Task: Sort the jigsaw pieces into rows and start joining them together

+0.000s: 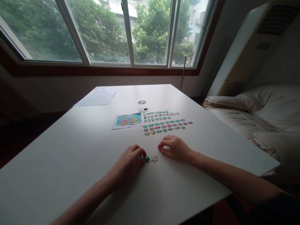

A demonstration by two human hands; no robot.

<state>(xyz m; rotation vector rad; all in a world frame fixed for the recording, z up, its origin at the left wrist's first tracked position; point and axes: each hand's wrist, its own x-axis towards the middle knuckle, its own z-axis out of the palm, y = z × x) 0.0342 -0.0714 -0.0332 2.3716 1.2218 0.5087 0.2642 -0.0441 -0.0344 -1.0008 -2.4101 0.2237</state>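
My left hand (131,161) rests on the white table (70,150) with its fingers curled, fingertips on a small teal puzzle piece (147,159). A pale cream puzzle piece (154,158) lies right beside the teal one, touching or nearly so. My right hand (174,148) rests just right of the pieces, fingers curled and pinched together; nothing shows in them. Several loose puzzle pieces (164,123) in teal, pink and yellow lie in rows further back. A cartoon reference picture (127,120) lies to their left.
Two small round lids or discs (142,109) sit behind the picture. A sheet of paper (96,97) lies at the table's far left. A cream sofa (257,109) stands to the right, close to the table edge. Windows run along the far wall.
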